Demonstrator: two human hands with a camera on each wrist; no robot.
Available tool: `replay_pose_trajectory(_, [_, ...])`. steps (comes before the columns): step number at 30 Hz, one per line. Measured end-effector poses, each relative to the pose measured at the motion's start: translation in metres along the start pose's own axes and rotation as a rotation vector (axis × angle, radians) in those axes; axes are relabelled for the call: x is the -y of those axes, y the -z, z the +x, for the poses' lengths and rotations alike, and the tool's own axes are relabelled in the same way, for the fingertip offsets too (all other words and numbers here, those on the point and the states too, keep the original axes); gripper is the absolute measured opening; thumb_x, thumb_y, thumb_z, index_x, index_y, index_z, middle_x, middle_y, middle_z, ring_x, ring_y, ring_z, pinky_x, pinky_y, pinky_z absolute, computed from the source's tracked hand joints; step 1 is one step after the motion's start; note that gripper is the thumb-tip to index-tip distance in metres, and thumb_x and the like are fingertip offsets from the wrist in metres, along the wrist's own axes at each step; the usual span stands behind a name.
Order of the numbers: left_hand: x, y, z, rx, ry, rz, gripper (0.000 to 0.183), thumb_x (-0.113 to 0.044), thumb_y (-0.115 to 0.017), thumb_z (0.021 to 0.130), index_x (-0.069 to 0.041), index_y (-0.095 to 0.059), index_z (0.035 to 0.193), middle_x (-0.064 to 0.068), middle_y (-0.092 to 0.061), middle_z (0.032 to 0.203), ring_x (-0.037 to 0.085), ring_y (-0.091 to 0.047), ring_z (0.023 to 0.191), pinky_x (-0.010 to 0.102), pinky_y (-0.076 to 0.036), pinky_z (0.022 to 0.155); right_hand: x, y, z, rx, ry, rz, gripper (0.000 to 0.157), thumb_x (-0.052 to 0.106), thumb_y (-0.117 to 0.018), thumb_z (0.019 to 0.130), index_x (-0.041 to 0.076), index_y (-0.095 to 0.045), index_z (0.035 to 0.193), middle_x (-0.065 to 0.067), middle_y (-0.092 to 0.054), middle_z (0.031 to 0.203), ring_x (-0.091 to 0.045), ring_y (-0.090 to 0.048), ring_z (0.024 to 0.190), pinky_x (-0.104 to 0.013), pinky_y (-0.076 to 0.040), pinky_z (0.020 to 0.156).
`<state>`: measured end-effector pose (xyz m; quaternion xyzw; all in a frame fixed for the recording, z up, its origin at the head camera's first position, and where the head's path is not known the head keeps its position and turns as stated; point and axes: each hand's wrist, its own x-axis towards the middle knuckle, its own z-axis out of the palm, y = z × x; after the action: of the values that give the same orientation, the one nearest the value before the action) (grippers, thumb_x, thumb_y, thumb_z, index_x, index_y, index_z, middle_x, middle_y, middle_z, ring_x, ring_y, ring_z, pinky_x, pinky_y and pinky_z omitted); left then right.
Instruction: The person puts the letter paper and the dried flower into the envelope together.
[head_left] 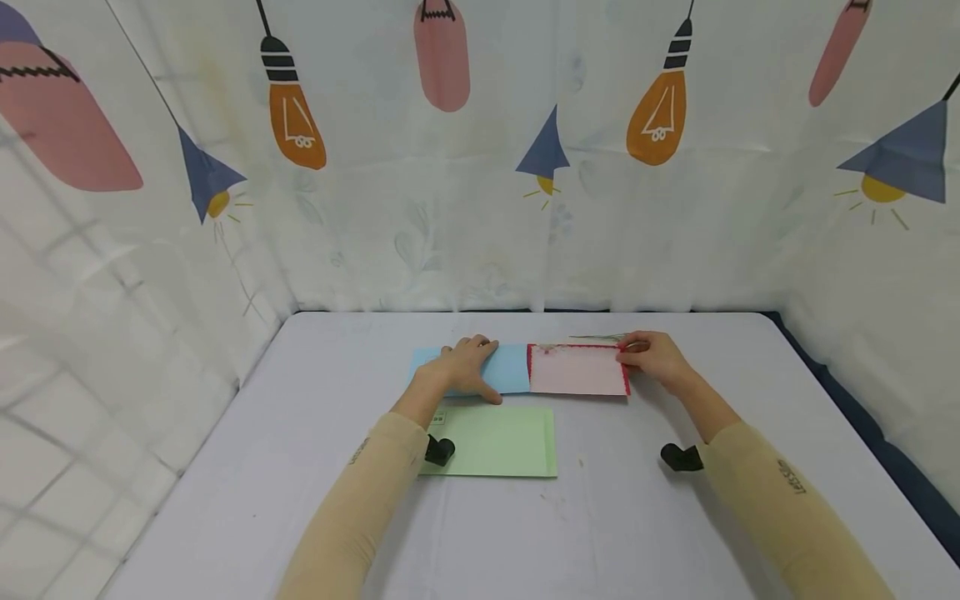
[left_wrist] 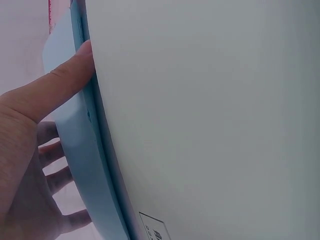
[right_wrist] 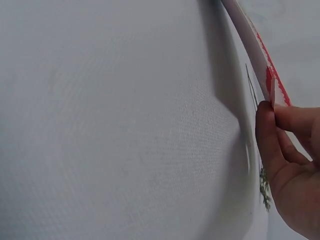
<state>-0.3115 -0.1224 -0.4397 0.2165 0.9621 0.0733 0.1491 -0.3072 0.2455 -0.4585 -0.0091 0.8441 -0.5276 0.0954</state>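
A light-blue envelope (head_left: 513, 367) lies across the table, its right end meeting a pale pink card (head_left: 577, 371) with a red scalloped border. My left hand (head_left: 467, 364) spans the envelope, gripping it by its long edges. In the left wrist view, the thumb (left_wrist: 82, 57) presses the near edge, while the other fingertips are hidden behind the blue paper (left_wrist: 80, 135). At the card's right end, my right hand (head_left: 651, 357) pinches the red edge between thumb and fingers. The right wrist view shows the card's edge (right_wrist: 272, 82) raised and slightly bent.
A light-green envelope (head_left: 502, 442) with a small printed box lies nearer, partly under the left forearm. Beyond the card, a thin green sprig (head_left: 596, 337) rests near the right hand. The white table (head_left: 585, 533) meets a printed curtain (head_left: 480, 225) at its back edge.
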Motion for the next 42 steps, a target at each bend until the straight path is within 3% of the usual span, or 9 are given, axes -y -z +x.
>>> replay_pose_trajectory(12, [-0.001,0.001,0.0,0.006,0.005,-0.003,0.11,-0.058,-0.082,0.081,-0.015,-0.026,0.165,0.008,-0.032,0.162,0.031,-0.027,0.149,0.061,-0.028,0.113,-0.001,0.001,0.007,0.026,0.02,-0.117,0.024,0.002,-0.071,0.095,-0.008,-0.066,0.117,-0.021,-0.066,0.11,-0.021,-0.065,0.085,-0.026,-0.054,0.075])
replay_pose_trajectory(21, [0.0,0.0,0.0,0.006,0.001,0.0,0.11,-0.058,-0.082,0.082,-0.015,-0.025,0.165,0.009,-0.031,0.163,0.033,-0.026,0.15,0.062,-0.028,0.113,0.009,-0.007,0.012,0.037,0.071,-0.233,0.028,0.005,-0.072,0.093,-0.01,-0.067,0.117,-0.021,-0.069,0.107,-0.02,-0.066,0.083,-0.028,-0.052,0.073])
replay_pose_trajectory(26, [0.0,0.0,0.001,0.002,-0.004,0.003,0.11,-0.058,-0.082,0.082,-0.014,-0.026,0.165,0.01,-0.031,0.162,0.034,-0.027,0.149,0.062,-0.029,0.112,0.011,-0.016,0.017,0.032,0.055,-0.189,0.036,0.009,-0.072,0.095,-0.008,-0.062,0.125,-0.019,-0.07,0.109,-0.017,-0.069,0.084,-0.027,-0.052,0.076])
replay_pose_trajectory(33, [-0.001,0.0,0.001,-0.001,0.004,-0.001,0.109,-0.058,-0.082,0.082,-0.014,-0.026,0.165,0.009,-0.032,0.162,0.034,-0.027,0.149,0.063,-0.029,0.112,0.01,-0.026,0.019,-0.047,0.054,-0.128,0.032,0.01,-0.074,0.094,-0.008,-0.065,0.119,-0.017,-0.073,0.104,-0.013,-0.068,0.08,-0.025,-0.052,0.073])
replay_pose_trajectory(42, [0.0,0.0,0.001,0.006,0.005,-0.014,0.111,-0.059,-0.083,0.08,-0.015,-0.025,0.165,0.009,-0.031,0.163,0.033,-0.026,0.149,0.062,-0.029,0.112,0.011,-0.041,0.014,0.006,-0.052,0.029,0.041,0.008,-0.068,0.099,-0.002,-0.057,0.138,-0.025,-0.063,0.123,-0.018,-0.07,0.079,-0.027,-0.059,0.074])
